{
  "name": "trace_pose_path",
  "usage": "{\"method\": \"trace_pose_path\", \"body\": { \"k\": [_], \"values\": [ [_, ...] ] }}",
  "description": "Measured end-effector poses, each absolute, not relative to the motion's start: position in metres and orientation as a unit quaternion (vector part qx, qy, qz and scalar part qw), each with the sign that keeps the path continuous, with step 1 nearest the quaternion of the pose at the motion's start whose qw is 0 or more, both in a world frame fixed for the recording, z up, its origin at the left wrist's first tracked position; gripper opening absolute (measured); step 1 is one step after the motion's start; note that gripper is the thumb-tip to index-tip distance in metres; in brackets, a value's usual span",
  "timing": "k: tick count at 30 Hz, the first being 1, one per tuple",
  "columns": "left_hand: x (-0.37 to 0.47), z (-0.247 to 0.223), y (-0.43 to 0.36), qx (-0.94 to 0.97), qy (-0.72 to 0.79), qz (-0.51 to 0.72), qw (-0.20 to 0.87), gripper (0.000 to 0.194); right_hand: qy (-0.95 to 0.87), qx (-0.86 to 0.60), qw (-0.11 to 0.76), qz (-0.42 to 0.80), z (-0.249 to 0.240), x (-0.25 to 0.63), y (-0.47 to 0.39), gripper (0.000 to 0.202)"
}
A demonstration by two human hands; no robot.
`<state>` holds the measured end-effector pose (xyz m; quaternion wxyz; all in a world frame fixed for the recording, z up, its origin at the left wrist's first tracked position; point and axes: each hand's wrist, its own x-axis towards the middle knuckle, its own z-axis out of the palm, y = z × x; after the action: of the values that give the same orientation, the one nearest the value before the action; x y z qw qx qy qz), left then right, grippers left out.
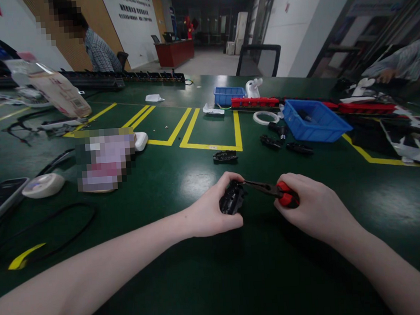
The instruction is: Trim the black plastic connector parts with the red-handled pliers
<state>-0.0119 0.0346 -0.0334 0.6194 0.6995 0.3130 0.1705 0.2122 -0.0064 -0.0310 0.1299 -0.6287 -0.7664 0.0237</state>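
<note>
My left hand (213, 207) grips a black plastic part (231, 198) between thumb and fingers, just above the dark green table. Wrapped round the red handles of long-nose pliers (266, 188) is my right hand (312, 205). The narrow jaws of the pliers point left and meet the upper edge of the part, close to my left fingertips; what they pinch there is too small to make out. A similar black part (225, 156) lies on the table just beyond my hands. Two more black parts (270, 142) (299, 148) rest farther right.
A blue bin (315, 120) and a white tape roll (265, 117) stand at the right, with a smaller blue bin (229, 95) behind. At left are a phone (105, 160), a bottle (59, 89) and black cables (92, 216). A person (102, 50) sits at the far left.
</note>
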Motion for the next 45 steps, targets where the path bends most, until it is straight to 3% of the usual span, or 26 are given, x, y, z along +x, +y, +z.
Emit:
{"method": "trace_pose_path", "body": {
  "k": [13, 20, 30, 38, 45],
  "values": [
    [-0.0087, -0.0376, 0.0307, 0.740, 0.297, 0.182, 0.575, 0.059, -0.790, -0.607, 0.086, 0.001, -0.0337, 0.2082, -0.0092, 0.005],
    [-0.0144, -0.0297, 0.0356, 0.742, 0.264, 0.155, 0.596, 0.054, -0.806, -0.573, 0.095, -0.116, -0.0315, 0.2093, -0.0107, 0.006],
    [-0.0086, -0.0348, 0.0303, 0.730, 0.307, 0.183, 0.582, 0.060, -0.776, -0.623, 0.096, 0.035, -0.0361, 0.2060, -0.0094, 0.007],
    [-0.0116, -0.0320, 0.0354, 0.743, 0.293, 0.167, 0.579, 0.057, -0.808, -0.553, 0.094, -0.181, -0.0330, 0.2127, -0.0090, 0.008],
    [-0.0113, -0.0335, 0.0344, 0.723, 0.292, 0.173, 0.601, 0.056, -0.806, -0.563, 0.104, -0.152, -0.0357, 0.2121, -0.0050, 0.007]
  ]
}}
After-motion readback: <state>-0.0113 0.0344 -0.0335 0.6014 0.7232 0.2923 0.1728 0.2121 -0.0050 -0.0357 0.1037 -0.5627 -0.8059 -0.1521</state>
